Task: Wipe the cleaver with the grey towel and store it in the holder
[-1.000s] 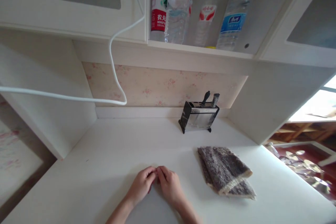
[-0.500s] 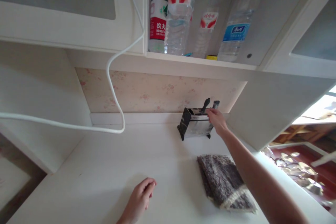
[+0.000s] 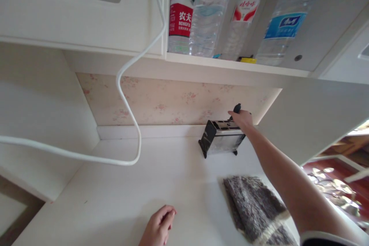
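Note:
My right hand [image 3: 242,118] reaches to the back of the white counter [image 3: 121,192] and closes round a black knife handle [image 3: 237,108] that sticks up from a metal knife holder [image 3: 220,142] standing against the floral back wall. Only the top of the handle shows above my fingers. My left hand [image 3: 159,227] rests on the counter near its front edge, fingers loosely curled with nothing in them. A folded grey-brown cloth [image 3: 256,211] lies on the counter below my right forearm.
A white cable [image 3: 127,96] hangs in a loop from the upper cabinet down across the left of the niche. Several water bottles [image 3: 207,11] stand on the open shelf above. A dark red surface with shiny items [image 3: 337,184] lies at right.
My right hand left my left hand at the counter's front, reached to the knife holder and closed on a handle. The view tilted up and closer.

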`<state>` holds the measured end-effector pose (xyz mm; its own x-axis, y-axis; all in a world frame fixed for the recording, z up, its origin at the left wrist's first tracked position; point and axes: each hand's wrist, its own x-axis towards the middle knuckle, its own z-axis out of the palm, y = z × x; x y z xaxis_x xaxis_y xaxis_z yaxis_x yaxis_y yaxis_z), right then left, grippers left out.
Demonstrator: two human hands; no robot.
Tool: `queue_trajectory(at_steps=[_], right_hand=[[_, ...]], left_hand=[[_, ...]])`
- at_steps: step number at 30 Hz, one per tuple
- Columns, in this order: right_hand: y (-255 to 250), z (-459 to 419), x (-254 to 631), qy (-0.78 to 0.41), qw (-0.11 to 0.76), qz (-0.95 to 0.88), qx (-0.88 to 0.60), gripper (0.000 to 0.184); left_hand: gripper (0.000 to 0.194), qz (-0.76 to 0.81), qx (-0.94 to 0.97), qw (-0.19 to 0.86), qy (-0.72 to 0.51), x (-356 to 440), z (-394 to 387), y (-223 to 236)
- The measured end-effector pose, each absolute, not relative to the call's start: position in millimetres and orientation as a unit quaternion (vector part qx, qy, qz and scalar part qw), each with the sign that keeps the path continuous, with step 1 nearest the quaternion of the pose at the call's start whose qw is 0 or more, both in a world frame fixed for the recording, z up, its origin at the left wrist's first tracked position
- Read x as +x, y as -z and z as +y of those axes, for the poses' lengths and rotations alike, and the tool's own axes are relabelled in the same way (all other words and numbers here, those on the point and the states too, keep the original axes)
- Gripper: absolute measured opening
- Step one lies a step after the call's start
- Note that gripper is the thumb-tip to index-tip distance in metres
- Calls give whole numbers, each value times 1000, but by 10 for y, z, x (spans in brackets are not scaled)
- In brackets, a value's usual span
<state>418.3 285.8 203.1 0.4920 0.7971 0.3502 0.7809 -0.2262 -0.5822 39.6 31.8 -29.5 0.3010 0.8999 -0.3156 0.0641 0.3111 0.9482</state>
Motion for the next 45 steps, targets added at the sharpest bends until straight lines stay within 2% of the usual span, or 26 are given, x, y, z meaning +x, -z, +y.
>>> queue_trajectory(at_steps=[7, 11, 15, 18, 26, 37, 42, 45], right_hand=[[-2423, 2642, 4322, -1, 437, -486, -757, 42], [-2526, 2560, 4338, -44, 542, -464, -699, 36], [-2703, 2588, 4278, -63, 609, -449, -651, 34], [-2834, 2566, 4210, -68, 657, -440, -609, 31], [-2673, 2076, 3978, -71, 760, -410, -499, 24], [-2797, 1593, 3688, -104, 771, -475, -411, 23], [-2401, 976, 3284, -98, 797, -452, -389, 17], [-1980, 580, 2930, -112, 743, -507, -423, 11]], left_hand=[[54, 475, 462, 669, -336, 401, 338, 224], [51, 479, 469, 659, -341, 415, 324, 203], [60, 486, 470, 660, -328, 410, 335, 266], [60, 485, 469, 658, -334, 397, 335, 261], [46, 474, 489, 650, -335, 390, 290, 185], [38, 472, 455, 661, -365, 353, 274, 94], [33, 441, 389, 715, -378, 315, 258, 20], [36, 409, 356, 751, -376, 302, 230, -83]])
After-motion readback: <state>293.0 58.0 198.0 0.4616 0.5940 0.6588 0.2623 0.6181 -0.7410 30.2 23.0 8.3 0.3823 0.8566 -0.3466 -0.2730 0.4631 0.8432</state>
